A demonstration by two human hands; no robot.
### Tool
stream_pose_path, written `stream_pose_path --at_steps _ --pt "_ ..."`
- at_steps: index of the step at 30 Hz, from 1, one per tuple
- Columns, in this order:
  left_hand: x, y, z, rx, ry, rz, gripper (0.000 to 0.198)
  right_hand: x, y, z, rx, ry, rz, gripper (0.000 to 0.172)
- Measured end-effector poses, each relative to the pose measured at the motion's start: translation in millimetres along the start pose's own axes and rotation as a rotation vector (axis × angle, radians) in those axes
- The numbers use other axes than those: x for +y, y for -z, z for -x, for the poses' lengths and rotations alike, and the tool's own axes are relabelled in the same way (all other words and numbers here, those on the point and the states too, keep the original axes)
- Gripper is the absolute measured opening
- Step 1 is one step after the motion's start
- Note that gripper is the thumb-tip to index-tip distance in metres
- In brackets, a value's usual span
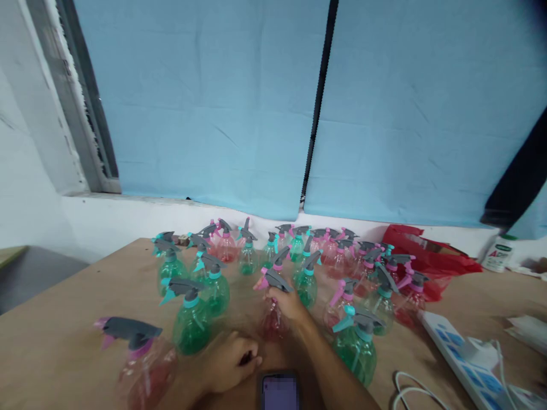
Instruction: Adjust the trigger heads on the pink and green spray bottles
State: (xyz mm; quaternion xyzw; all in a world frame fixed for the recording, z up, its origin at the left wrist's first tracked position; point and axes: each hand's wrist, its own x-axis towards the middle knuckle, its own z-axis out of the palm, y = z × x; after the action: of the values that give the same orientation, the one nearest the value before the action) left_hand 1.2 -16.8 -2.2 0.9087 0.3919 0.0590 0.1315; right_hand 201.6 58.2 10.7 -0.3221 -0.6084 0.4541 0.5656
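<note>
Rows of spray bottles (217, 293) are crowding around the right hand (287, 300), so a sideways sweep of that arm could be toppling them, the near green spray bottle (354, 353) first. That hand is gripping a pink spray bottle (273, 324) by its head, mid-table; a slack hold could be tipping it toward the phone (280, 394). The left hand (234, 360) is curling loosely, its contents hidden. Leftward, bare table (81, 313) is stretching to its edge; rightward, the power strip (449, 340) is narrowing the room
</note>
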Motion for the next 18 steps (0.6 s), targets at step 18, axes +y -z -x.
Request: stream_pose_path --at_steps 18 --pt "-7.0 -7.2 0.3 0.017 -0.017 -0.024 0.030 -5.3 -21.3 4.0 0.219 0.298 0.468 0.016"
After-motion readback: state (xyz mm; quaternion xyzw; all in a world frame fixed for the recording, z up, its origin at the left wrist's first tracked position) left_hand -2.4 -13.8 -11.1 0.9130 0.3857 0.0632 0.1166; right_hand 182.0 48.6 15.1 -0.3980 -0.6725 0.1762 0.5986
